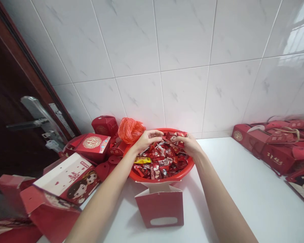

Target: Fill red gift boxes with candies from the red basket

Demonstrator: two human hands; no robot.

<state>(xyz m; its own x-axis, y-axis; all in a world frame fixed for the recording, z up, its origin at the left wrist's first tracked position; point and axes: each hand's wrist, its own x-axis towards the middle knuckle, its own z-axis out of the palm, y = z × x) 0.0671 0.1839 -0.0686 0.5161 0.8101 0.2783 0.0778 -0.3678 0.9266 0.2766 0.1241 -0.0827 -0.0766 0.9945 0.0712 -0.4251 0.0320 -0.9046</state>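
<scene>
A home, seemingly — marbled wall tiles (184, 91); dark door (7, 77), lever-handled.

- Right hand (188, 143) grips red wrapped packets (176, 138) above the far right part of a red basin (190, 167)
- Left hand (147, 139), fingers loosely bent, hovers over the basin's far left part, fingertips near those packets
- Small wrapped sweets (164, 161) fill the basin, mostly red, with a yellow packet (142, 160) on the left
- An open-topped red box (159, 206) stands upright on the white desk (218, 199), just on the basin's near side
- A crumpled orange-red plastic bag (130, 131) sits far left of the basin
- More red boxes crowd the left (91, 145) and right (276, 153)
- A tiled wall (184, 37) rises behind; a dark door (10, 91) stands far left
</scene>
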